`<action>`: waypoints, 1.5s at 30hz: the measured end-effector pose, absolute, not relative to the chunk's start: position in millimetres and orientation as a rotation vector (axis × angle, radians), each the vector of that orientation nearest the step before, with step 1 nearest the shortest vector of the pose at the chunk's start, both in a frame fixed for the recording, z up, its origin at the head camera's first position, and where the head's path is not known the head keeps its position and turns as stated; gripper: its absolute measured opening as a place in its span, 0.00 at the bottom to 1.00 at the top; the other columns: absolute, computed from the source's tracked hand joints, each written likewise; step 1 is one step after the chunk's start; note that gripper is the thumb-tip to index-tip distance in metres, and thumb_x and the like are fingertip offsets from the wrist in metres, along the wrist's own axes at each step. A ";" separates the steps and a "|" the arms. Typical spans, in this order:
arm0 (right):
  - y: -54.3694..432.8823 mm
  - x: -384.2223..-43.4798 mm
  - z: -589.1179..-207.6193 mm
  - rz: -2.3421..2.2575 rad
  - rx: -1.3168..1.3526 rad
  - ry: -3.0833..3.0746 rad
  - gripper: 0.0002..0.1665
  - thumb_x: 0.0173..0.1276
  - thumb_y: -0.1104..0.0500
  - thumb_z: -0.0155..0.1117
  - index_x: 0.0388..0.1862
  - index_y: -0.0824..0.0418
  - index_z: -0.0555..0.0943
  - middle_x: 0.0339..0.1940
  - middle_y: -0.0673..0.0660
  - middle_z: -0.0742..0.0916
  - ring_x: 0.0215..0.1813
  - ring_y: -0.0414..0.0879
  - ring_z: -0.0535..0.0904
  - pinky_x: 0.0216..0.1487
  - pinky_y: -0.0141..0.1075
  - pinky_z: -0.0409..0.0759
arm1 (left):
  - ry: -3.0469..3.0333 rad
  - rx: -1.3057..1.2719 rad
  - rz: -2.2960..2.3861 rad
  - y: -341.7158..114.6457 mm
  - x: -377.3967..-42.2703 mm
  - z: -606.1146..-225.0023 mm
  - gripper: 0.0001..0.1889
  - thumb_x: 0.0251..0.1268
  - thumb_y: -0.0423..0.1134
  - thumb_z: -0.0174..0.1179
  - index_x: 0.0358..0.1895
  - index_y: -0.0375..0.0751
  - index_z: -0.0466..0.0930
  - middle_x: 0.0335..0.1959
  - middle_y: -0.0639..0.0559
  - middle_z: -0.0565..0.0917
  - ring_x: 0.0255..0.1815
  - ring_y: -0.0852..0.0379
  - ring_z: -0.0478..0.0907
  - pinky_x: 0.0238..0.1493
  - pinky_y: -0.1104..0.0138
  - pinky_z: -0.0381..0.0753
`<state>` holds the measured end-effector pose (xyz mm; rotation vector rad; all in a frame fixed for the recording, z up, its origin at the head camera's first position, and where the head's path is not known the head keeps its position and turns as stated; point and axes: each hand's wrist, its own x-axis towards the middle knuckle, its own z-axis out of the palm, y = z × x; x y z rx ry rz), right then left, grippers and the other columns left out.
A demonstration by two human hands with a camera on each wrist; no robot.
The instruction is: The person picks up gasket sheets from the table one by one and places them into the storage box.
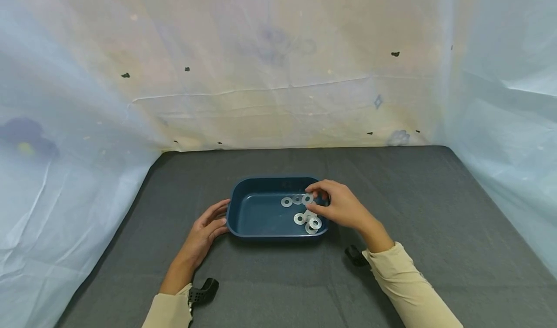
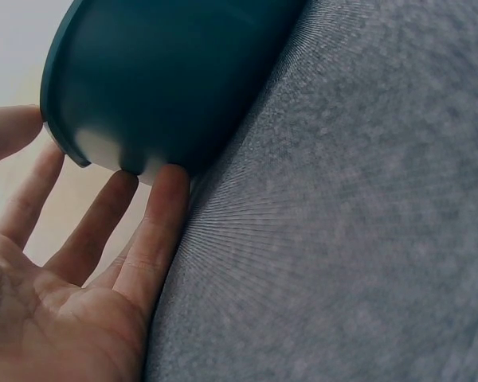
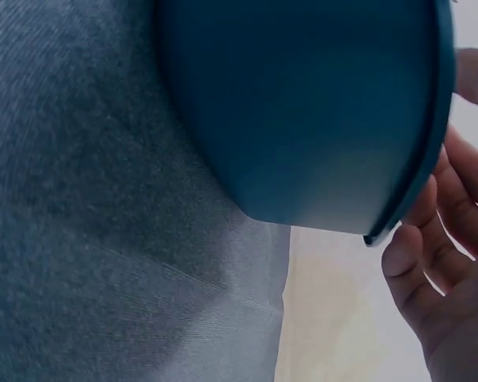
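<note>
A dark blue rectangular tray (image 1: 261, 236) with rounded corners sits on the grey cloth, several flat metal washers (image 1: 299, 218) lying in its right half. My right hand (image 1: 341, 204) reaches over the tray's right rim and pinches a washer (image 1: 307, 199) between thumb and index finger. In the right wrist view the tray's outer wall (image 3: 303, 119) hides what the fingertips hold. At the left end, my left hand (image 1: 204, 231) touches the tray with loosely extended fingers. The left wrist view shows fingertips (image 2: 169, 179) against the tray's outer wall (image 2: 175, 87).
Grey cloth (image 1: 278, 284) covers the table around the tray. A pale patterned sheet (image 1: 278, 100) hangs behind the table, with bluish sheets (image 1: 513, 125) at both sides. Black wrist mounts (image 1: 204, 291) are worn on both forearms.
</note>
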<state>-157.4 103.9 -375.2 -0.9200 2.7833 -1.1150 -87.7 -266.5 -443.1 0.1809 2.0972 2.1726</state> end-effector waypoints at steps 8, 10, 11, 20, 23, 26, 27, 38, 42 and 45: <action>107.5 -154.9 -375.3 -1.092 -0.907 2.814 0.21 0.67 0.52 0.70 0.57 0.56 0.82 0.42 0.54 0.85 0.38 0.43 0.74 0.37 0.35 0.73 | 2.105 0.183 2.164 -266.8 -88.4 -442.7 0.27 0.78 0.36 0.50 0.77 0.42 0.59 0.69 0.49 0.69 0.61 0.65 0.76 0.55 0.69 0.82; 109.4 -154.5 -375.8 -1.087 -0.896 2.823 0.21 0.68 0.52 0.70 0.57 0.55 0.82 0.42 0.54 0.85 0.37 0.42 0.74 0.37 0.35 0.73 | 2.106 0.181 2.164 -267.0 -88.8 -442.6 0.27 0.78 0.36 0.50 0.77 0.42 0.59 0.69 0.50 0.69 0.61 0.65 0.76 0.55 0.69 0.82; 110.2 -154.2 -375.8 -1.086 -0.892 2.826 0.20 0.68 0.51 0.69 0.57 0.55 0.82 0.42 0.54 0.85 0.38 0.42 0.75 0.37 0.35 0.73 | 2.108 0.183 2.163 -267.1 -89.0 -442.6 0.27 0.78 0.36 0.50 0.77 0.42 0.59 0.69 0.50 0.69 0.61 0.65 0.76 0.55 0.69 0.82; 119.8 -149.2 -378.3 -1.108 -0.906 2.876 0.20 0.65 0.54 0.72 0.55 0.57 0.83 0.39 0.51 0.84 0.39 0.43 0.74 0.38 0.35 0.72 | 2.116 0.200 2.164 -268.0 -89.7 -444.0 0.27 0.78 0.35 0.50 0.77 0.41 0.59 0.70 0.46 0.68 0.62 0.64 0.76 0.55 0.69 0.82; 124.9 -147.0 -380.1 -1.111 -0.885 2.891 0.20 0.64 0.54 0.72 0.55 0.57 0.83 0.39 0.50 0.84 0.38 0.42 0.74 0.39 0.35 0.73 | 2.115 0.207 2.168 -268.6 -90.0 -444.6 0.27 0.78 0.36 0.50 0.77 0.41 0.59 0.71 0.45 0.68 0.62 0.64 0.76 0.55 0.69 0.82; 130.3 -145.5 -384.1 -1.116 -0.859 2.890 0.21 0.64 0.54 0.72 0.56 0.57 0.83 0.40 0.50 0.84 0.39 0.42 0.74 0.40 0.37 0.75 | 2.117 0.210 2.164 -270.1 -89.8 -445.4 0.28 0.78 0.36 0.51 0.77 0.40 0.58 0.71 0.45 0.68 0.61 0.64 0.76 0.55 0.69 0.82; 131.8 -145.0 -385.5 -1.121 -0.853 2.889 0.21 0.64 0.54 0.73 0.56 0.57 0.83 0.40 0.50 0.84 0.39 0.42 0.74 0.40 0.38 0.76 | 2.118 0.211 2.161 -270.5 -89.6 -445.4 0.28 0.78 0.37 0.51 0.77 0.40 0.58 0.71 0.45 0.67 0.62 0.64 0.76 0.55 0.69 0.82; 144.1 -144.7 -395.4 -1.127 -0.818 2.901 0.22 0.62 0.50 0.74 0.55 0.52 0.83 0.42 0.52 0.84 0.39 0.40 0.72 0.39 0.34 0.74 | 2.139 0.193 2.146 -271.9 -89.5 -444.4 0.28 0.78 0.37 0.51 0.77 0.41 0.58 0.71 0.44 0.67 0.62 0.65 0.76 0.55 0.69 0.82; 145.6 -144.2 -397.8 -1.128 -0.816 2.878 0.22 0.64 0.49 0.73 0.55 0.51 0.83 0.43 0.53 0.84 0.39 0.41 0.73 0.39 0.34 0.74 | 2.147 0.205 2.140 -273.2 -87.4 -444.9 0.27 0.78 0.37 0.50 0.77 0.40 0.58 0.70 0.46 0.68 0.61 0.64 0.77 0.55 0.69 0.82; 147.1 -144.3 -398.4 -1.126 -0.816 2.877 0.21 0.64 0.48 0.72 0.55 0.51 0.83 0.43 0.52 0.84 0.40 0.41 0.74 0.39 0.36 0.75 | 2.150 0.213 2.140 -273.7 -87.0 -445.7 0.27 0.79 0.36 0.49 0.77 0.40 0.58 0.70 0.46 0.68 0.61 0.64 0.77 0.55 0.69 0.82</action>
